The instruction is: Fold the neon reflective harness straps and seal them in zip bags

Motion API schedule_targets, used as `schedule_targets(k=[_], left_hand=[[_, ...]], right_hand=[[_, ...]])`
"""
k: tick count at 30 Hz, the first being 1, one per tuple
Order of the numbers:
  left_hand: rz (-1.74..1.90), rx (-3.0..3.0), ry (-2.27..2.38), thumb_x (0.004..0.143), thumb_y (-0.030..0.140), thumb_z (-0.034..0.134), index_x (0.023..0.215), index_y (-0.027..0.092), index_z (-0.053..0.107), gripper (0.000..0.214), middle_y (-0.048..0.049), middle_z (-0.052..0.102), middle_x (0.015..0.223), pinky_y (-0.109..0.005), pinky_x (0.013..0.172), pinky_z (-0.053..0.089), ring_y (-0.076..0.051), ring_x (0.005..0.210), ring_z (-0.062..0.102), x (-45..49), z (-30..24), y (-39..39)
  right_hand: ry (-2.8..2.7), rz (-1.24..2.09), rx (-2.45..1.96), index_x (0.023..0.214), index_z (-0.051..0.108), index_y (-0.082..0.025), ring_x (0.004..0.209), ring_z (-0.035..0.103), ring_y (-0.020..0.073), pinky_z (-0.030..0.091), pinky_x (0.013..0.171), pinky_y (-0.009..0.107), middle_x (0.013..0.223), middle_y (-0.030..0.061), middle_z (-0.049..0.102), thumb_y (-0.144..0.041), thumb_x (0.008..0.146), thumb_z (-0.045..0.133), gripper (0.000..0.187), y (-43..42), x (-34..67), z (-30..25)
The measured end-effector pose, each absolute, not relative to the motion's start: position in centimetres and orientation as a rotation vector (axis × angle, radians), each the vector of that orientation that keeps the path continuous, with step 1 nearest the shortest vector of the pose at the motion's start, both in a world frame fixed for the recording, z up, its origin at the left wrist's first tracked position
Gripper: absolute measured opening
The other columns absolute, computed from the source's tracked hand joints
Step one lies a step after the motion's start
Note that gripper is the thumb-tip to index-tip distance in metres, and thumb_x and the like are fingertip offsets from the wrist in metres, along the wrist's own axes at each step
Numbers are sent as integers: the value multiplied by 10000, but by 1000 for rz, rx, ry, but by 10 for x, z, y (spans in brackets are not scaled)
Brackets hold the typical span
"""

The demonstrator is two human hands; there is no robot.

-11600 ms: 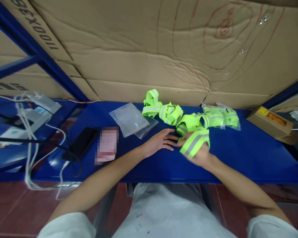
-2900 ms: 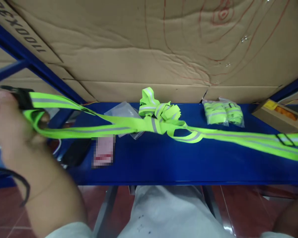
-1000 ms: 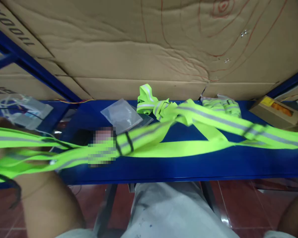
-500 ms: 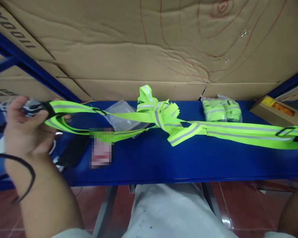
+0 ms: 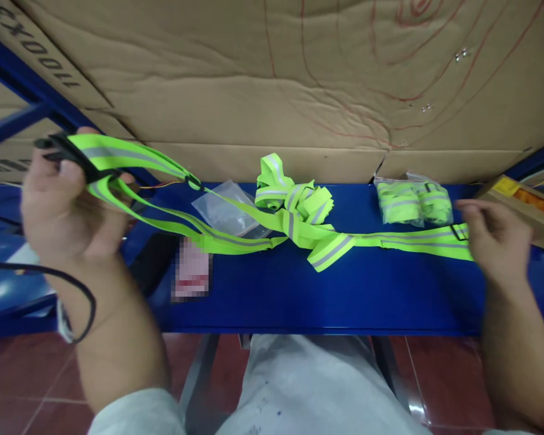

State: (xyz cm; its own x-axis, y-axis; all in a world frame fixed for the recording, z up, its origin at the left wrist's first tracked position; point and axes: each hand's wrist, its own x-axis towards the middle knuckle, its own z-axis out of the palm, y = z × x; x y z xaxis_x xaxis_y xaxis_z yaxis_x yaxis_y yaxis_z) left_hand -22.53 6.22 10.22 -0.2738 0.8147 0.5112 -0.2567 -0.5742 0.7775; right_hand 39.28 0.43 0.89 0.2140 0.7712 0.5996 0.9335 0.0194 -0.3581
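Observation:
A neon yellow-green reflective strap [image 5: 317,232] with a grey stripe stretches across the blue table, bunched in a loose heap at its middle. At the left, my left hand [image 5: 72,205] is raised and closed on the black buckle [image 5: 70,156] at one end, with two strap lengths running from it. A black slider [image 5: 191,181] sits on the upper length. My right hand [image 5: 498,241] is closed round the strap's other end, just past another black slider [image 5: 457,232]; the part inside the fist is hidden.
Two clear bags of rolled reflective straps [image 5: 412,202] lie at the back right, beside an open cardboard box [image 5: 526,202]. Under the strap are a clear plastic bag [image 5: 226,208] and a blurred pink item [image 5: 191,275]. Cardboard [image 5: 208,115] walls the back. A black cable [image 5: 40,269] crosses my left wrist.
My right hand has come into view from the right with the strap end in it. My left hand has risen slightly and moved right, the buckle now showing more clearly.

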Motion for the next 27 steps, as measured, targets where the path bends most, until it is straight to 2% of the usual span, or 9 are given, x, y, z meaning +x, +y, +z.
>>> schedule_targets(k=[3,6,9,12,15,19,21,24,27], left_hand=[[1933,1285,723,698,225,900,1022,271,690,388,46,730,1069,-232,570,559,-128,748,666,-218,111,61],[1969,1380,600,650,310,934,1030,394,715,447,85,728,1010,-274,768,597,-163,952,705,-220,105,65],[2083,1314,508,623,274,927,1001,402,742,440,96,725,975,-270,1005,540,-143,1148,672,-229,94,71],[2185,1221,664,728,261,838,966,354,734,276,82,739,1000,-269,1055,516,-136,1102,678,-238,85,77],[2226,1166,665,804,205,800,922,280,690,178,82,727,950,-270,1071,522,-106,1019,688,-241,79,84],[2132,1234,505,690,352,950,945,258,630,420,96,655,884,-259,908,582,-99,877,670,-229,72,96],[2132,1264,565,638,399,974,948,268,598,504,86,635,903,-263,821,592,-110,846,657,-218,68,101],[2190,1330,658,625,419,962,997,258,557,573,56,602,950,-290,766,603,-122,821,650,-205,60,108],[2235,1425,728,685,476,876,1033,254,514,550,44,567,1010,-347,821,614,-115,810,655,-203,52,114]], right_hand=[[-2030,210,-1395,1220,731,-210,1153,698,235,518,1024,379,1228,150,740,-453,1075,493,370,14,292,26],[-2232,469,-1279,1283,695,-238,1245,661,270,489,1093,422,1318,110,709,-503,1060,486,404,36,218,26],[-2373,802,-1270,1201,730,-228,1124,709,303,523,967,416,1209,103,756,-543,978,606,405,58,189,12],[-2380,922,-1270,1015,742,-219,843,728,209,514,765,310,934,39,780,-493,975,603,310,66,192,2],[-2343,927,-1303,999,700,-197,733,669,162,473,667,270,843,20,739,-510,1023,491,377,62,208,3],[-2332,795,-1415,998,698,-196,626,596,159,416,599,285,774,16,701,-504,1039,475,382,59,226,4],[-2311,637,-1495,1043,716,-188,718,640,205,437,674,329,863,58,731,-407,1027,525,292,57,227,2],[-2276,365,-1518,1158,718,-165,1094,651,317,441,915,440,1169,149,727,-313,1029,537,267,43,218,2],[-2431,104,-1226,1184,714,-169,1139,650,285,432,996,438,1181,122,739,-381,1067,525,307,14,199,3]])
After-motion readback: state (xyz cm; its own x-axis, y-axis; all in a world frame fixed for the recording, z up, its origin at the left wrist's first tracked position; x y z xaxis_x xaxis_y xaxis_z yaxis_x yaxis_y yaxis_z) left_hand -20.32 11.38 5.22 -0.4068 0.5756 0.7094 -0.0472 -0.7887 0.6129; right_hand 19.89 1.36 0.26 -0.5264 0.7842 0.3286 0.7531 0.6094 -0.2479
